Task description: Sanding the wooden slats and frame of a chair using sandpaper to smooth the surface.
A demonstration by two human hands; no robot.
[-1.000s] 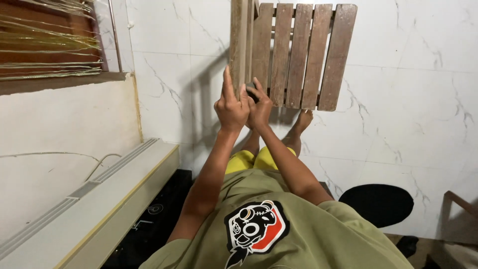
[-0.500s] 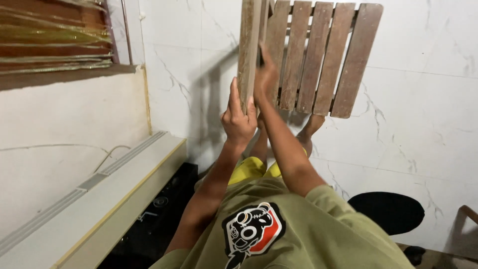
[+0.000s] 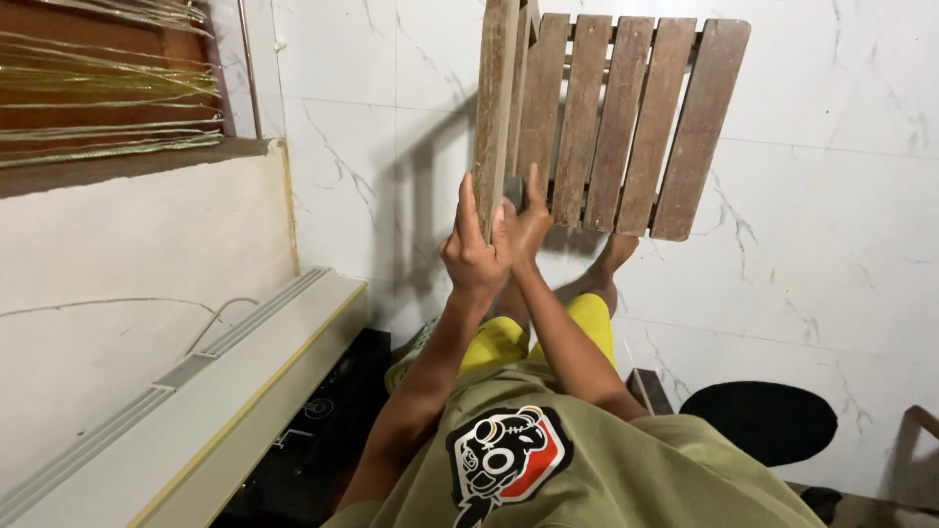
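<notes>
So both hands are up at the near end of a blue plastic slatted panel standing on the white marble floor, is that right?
Not quite: the slatted panel is brown wood, not blue plastic. The head view shows its weathered wooden slats clearly. The rest holds: the left hand and the right hand are both at its near end, and it stands on the white marble floor.
</notes>
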